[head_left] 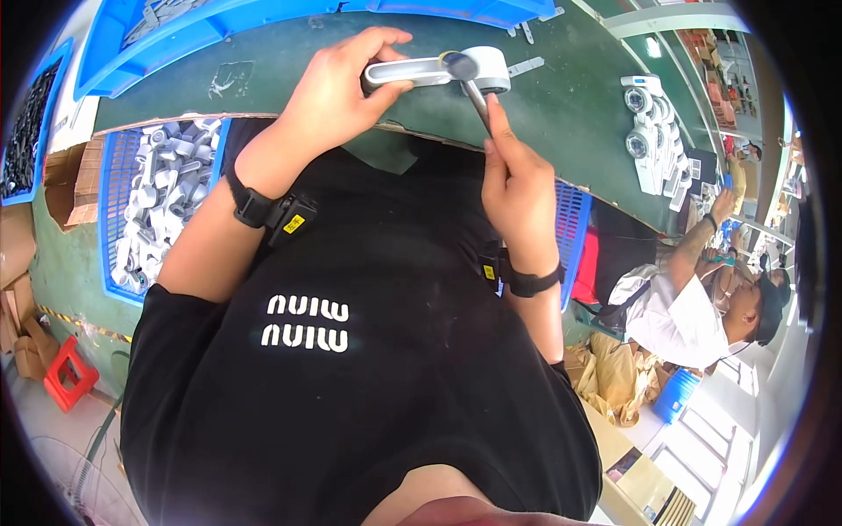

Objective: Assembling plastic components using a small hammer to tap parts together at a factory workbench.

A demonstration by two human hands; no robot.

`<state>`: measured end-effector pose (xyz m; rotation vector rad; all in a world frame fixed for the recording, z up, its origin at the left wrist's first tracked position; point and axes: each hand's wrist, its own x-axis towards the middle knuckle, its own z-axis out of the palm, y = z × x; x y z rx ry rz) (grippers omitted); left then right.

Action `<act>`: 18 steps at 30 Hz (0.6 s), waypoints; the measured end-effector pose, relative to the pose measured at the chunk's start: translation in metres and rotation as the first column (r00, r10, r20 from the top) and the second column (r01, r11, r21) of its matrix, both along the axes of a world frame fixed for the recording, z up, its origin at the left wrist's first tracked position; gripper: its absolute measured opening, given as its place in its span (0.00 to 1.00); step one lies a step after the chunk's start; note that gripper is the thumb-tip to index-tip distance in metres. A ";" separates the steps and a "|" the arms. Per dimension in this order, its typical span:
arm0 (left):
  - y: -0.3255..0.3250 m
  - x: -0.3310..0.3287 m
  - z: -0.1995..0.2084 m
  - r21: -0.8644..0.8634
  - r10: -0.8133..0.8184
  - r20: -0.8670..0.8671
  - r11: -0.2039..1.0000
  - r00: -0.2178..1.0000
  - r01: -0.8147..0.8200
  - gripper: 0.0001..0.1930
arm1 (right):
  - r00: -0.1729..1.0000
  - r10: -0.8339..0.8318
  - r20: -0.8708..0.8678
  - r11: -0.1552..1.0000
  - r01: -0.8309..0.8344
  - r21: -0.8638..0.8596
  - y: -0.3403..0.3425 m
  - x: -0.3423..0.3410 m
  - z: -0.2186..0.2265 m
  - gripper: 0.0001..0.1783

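My left hand point(338, 83) grips a light grey plastic part point(438, 70) with a long handle and a round end, held over the edge of the dark green table point(561, 105). My right hand point(517, 188) pinches a thin metal tool point(478, 98) whose tip sits on the round end of the part. Both wrists carry black bands with small sensor boxes. My black shirt fills the lower middle of the view.
A blue crate point(118, 188) full of several grey plastic parts stands at my left. Blue bins point(202, 35) line the table's far side. Stacked white parts point(653, 140) sit at right, near a co-worker in white point(693, 316). A red stool point(68, 373) stands lower left.
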<state>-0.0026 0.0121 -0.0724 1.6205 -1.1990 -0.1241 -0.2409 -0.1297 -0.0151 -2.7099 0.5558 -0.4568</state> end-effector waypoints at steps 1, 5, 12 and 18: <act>0.001 0.000 0.000 0.000 0.002 -0.001 1.000 1.000 -0.002 0.25 | 1.000 -0.012 0.011 1.000 0.012 0.000 0.005 0.000 0.005 0.33; -0.002 -0.001 0.001 0.021 -0.012 0.004 1.000 1.000 0.012 0.24 | 0.881 0.052 0.470 0.999 -0.051 -0.016 0.008 -0.002 -0.002 0.31; 0.001 0.000 -0.002 0.028 0.019 0.009 0.999 1.000 -0.019 0.24 | 0.961 0.028 0.274 0.977 -0.084 0.198 -0.001 -0.005 0.012 0.29; -0.001 0.000 0.000 0.018 -0.004 0.012 1.000 1.000 0.004 0.23 | 0.985 0.104 0.141 0.994 -0.107 0.015 0.003 -0.005 -0.005 0.27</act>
